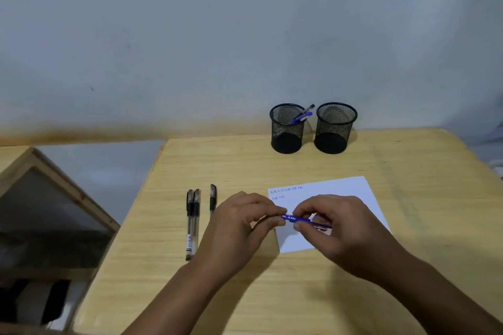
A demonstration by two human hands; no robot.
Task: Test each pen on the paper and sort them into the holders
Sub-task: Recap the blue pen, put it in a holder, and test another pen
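A blue pen (295, 218) is held level over the white paper (343, 190), which carries a few lines of blue scribbles near its top left. My left hand (239, 223) pinches the pen's left end and my right hand (337, 228) pinches its right part. Three black pens (192, 223) lie on the table left of my hands, one partly hidden behind my left hand. Two black mesh holders stand at the back: the left holder (287, 130) has blue pens in it, the right holder (334, 129) looks empty.
The wooden table (245, 166) ends at its left edge beside a wooden frame (62, 190) standing lower down. A plain wall rises behind the holders.
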